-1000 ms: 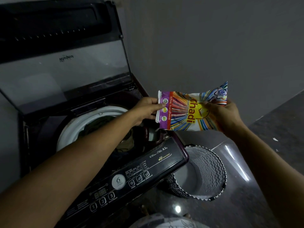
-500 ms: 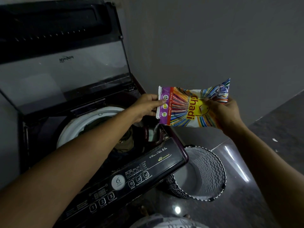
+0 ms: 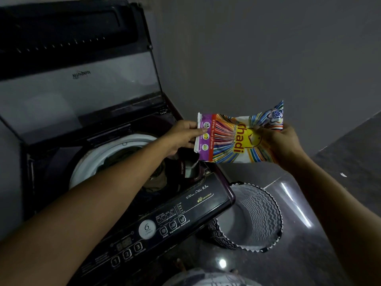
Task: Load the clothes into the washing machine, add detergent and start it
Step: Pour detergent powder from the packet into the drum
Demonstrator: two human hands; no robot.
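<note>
Both hands on detergent packet (image 3: 237, 139): left hand (image 3: 181, 137) pinches its purple end, right hand (image 3: 278, 141) grips the other. Packet held over the detergent tray (image 3: 191, 170) at the drum's right, powder trickling out. Washing machine (image 3: 123, 203) lid up, clothes (image 3: 152, 182) inside. Dim room, grey wall (image 3: 268, 48), glossy dark floor (image 3: 299, 234), patterned laundry basket (image 3: 259, 215) beside machine.

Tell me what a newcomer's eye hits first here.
The bright striped detergent packet, mid-frame, gripped at its ends by the left hand and right hand above the washing machine's front right corner. Next, the machine's raised lid at upper left, with clothes dim in the drum below it. Then the zigzag-patterned laundry basket on the floor to the machine's right.
</note>
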